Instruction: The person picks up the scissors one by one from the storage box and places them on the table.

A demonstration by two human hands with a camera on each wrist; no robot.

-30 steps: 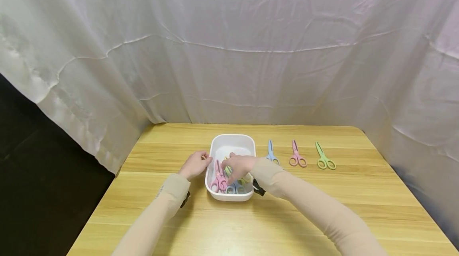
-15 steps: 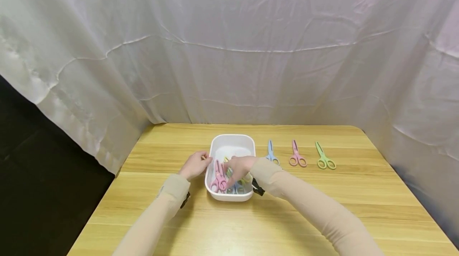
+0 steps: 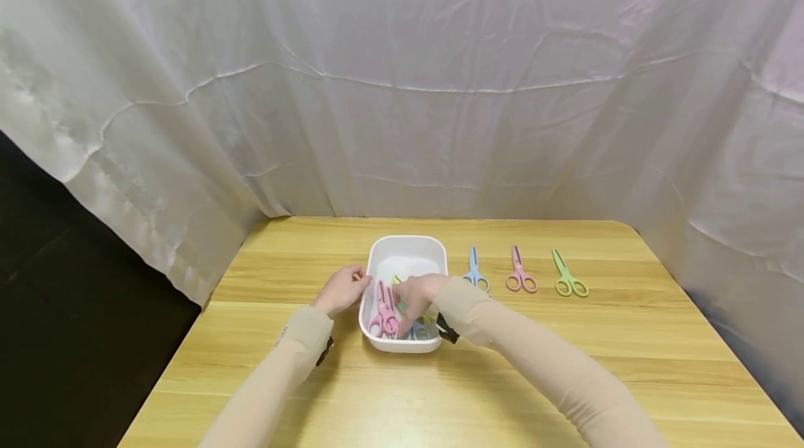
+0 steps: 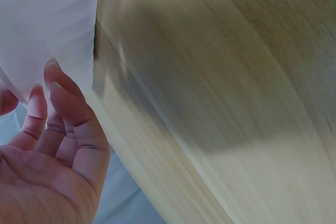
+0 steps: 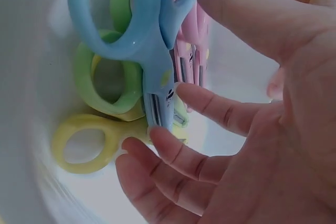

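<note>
A white bin (image 3: 405, 346) holds several children's scissors. In the head view my left hand (image 3: 341, 289) holds its left rim; the right wrist view shows the thumb tip inside the wall. My right hand (image 3: 421, 293) reaches down into the bin. In the right wrist view its fingers spread beside blue scissors (image 5: 155, 72), fingertips at the blades and thumb by the handle. No firm grip on them shows. Beneath lie green scissors (image 5: 84, 77) and yellow scissors (image 5: 121, 134). Pink scissors (image 3: 380, 315) rest along the bin's left side, partly hidden in the right wrist view.
Right of the bin, on the wooden table (image 3: 527, 378), blue scissors (image 3: 474, 269), pink scissors (image 3: 518, 271) and green scissors (image 3: 562, 270) lie in a row, blades pointing away. A pale curtain (image 3: 402, 148) hangs behind the table.
My right hand has shifted slightly inside the bin, its thumb now covering more of the blue scissors' handle. The left hand and the row on the table have stayed put.
</note>
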